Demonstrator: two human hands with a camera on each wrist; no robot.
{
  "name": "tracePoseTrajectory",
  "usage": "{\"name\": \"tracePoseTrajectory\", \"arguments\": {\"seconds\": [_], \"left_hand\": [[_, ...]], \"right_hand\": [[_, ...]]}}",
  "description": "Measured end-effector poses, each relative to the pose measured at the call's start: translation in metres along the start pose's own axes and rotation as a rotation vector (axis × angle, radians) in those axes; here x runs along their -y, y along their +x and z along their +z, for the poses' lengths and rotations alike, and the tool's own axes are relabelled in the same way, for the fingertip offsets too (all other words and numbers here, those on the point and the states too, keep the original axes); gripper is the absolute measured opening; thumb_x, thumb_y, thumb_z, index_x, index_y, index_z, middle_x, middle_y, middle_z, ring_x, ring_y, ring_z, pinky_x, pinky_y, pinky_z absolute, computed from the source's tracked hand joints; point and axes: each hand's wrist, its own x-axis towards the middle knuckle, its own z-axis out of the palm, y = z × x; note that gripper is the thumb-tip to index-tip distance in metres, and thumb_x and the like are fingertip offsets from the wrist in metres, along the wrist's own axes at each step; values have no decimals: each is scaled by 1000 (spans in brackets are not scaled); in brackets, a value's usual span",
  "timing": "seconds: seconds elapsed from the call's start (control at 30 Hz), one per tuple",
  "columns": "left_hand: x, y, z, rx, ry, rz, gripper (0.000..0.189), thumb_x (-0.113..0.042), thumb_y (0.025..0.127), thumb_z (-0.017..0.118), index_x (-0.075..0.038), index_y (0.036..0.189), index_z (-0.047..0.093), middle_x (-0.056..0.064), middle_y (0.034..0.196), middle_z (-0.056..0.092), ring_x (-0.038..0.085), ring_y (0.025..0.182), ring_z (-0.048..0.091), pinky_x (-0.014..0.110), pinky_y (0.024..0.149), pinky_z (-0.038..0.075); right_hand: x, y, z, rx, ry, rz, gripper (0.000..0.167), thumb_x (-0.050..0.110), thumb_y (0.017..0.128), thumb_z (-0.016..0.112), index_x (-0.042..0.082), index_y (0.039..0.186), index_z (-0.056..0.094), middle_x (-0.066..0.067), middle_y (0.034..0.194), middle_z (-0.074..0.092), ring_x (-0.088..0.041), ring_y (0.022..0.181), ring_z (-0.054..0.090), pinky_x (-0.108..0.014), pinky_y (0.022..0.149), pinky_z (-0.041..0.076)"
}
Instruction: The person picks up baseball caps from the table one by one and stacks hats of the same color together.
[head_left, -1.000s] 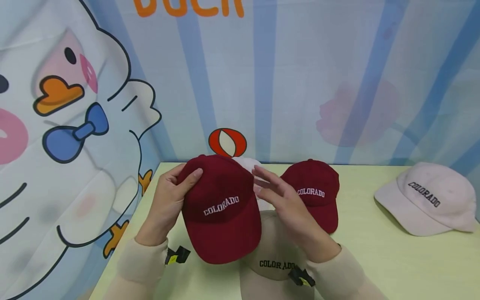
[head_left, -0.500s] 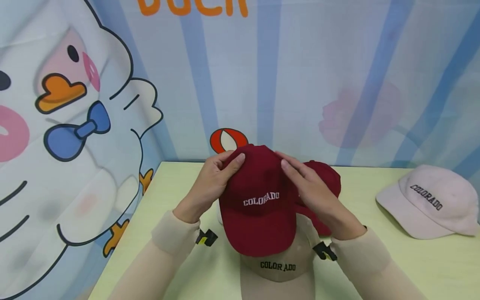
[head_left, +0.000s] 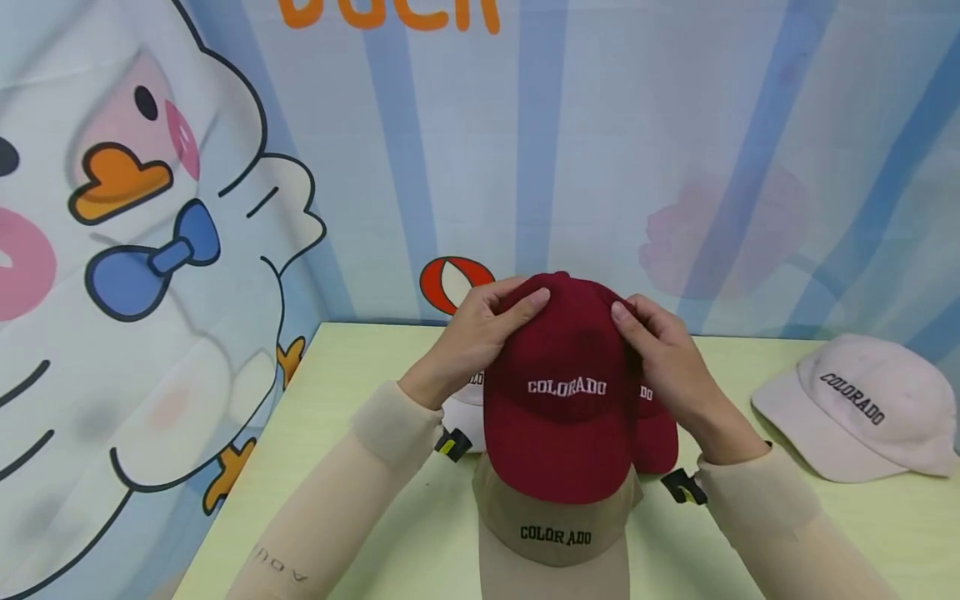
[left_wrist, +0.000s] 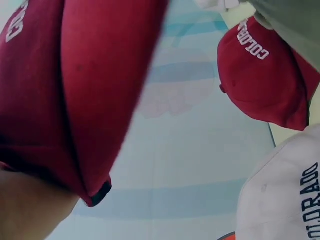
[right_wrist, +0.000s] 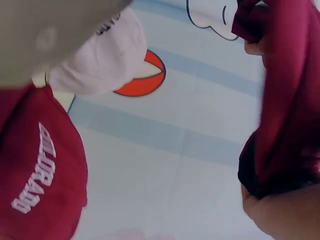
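Note:
A dark red baseball cap (head_left: 577,450) marked COLORADO hangs between both hands, brim down toward the wearer of the camera. My left hand (head_left: 480,333) pinches its upper left side, thumb in front and the other fingers behind. On the opposite side my right hand (head_left: 678,371) grips the edge the same way. Directly under and in front of it lies a khaki cap (head_left: 555,567), its top covered by the red brim in the head view. In the left wrist view the held red cap (left_wrist: 107,75) looms close, its edge blurred.
Behind the held cap are a second red cap (head_left: 658,442) and a white cap (head_left: 459,421), both partly hidden. A pale pinkish cap (head_left: 862,408) sits at the right of the light yellow table (head_left: 420,550). A printed duck backdrop (head_left: 465,150) rises behind.
The held red cap has moved right and slightly up, over the khaki cap, and straightened. My right hand, earlier with straight fingers beside the cap, now grips it.

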Motion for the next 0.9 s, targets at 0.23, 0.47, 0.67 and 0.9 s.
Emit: {"name": "tracePoseTrajectory", "arguments": {"seconds": [0.23,0.47,0.67,0.9], "left_hand": [[4,24,6,-53,108,83,21,-33,103,65,-13,105,72,4,94,70,19,82,67,30,72,58],[8,43,9,37,151,114,18,-23,107,57,-8,112,64,4,94,63,18,81,61,28,68,54],[14,61,13,81,240,130,18,-22,110,52,-8,116,60,7,107,58,22,88,60,32,72,56],[23,81,20,39,402,172,19,-25,110,51,-11,117,63,6,112,56,19,92,56,29,76,52]], "right_hand": [[7,3,-18,-156,-46,-149,27,24,111,48,8,90,53,3,75,48,-13,67,47,-31,59,38],[1,12,-40,-277,-9,-239,30,21,109,51,5,83,54,2,70,49,-11,61,48,-28,54,37],[-9,17,-55,-301,43,-268,30,19,109,50,9,81,49,1,71,49,-11,63,48,-26,55,35],[-21,20,-71,-277,-5,-263,25,21,110,48,12,86,49,2,75,52,-11,66,51,-26,59,37]]}}
